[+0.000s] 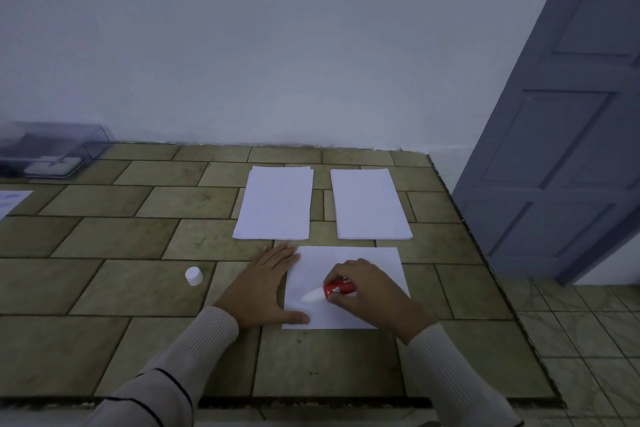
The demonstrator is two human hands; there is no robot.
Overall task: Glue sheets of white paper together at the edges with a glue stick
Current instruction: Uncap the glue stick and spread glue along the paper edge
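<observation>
A single white sheet (367, 263) lies on the tiled counter in front of me. My left hand (263, 288) rests flat, fingers spread, on the sheet's left edge and the counter beside it. My right hand (367, 291) grips a red glue stick (337, 288), whose white tip points left and touches the sheet near its left side. The stick's white cap (193, 276) stands on the counter to the left of my left hand. Two stacks of white paper lie behind the sheet: the left stack (275, 204) and the right stack (369, 204).
The tiled counter (138, 288) ends at a white wall at the back and drops off on the right toward a tiled floor and a grey-blue door (568, 135). A clear plastic box (52, 152) sits at the back left, a printed sheet (10, 201) at the far left edge.
</observation>
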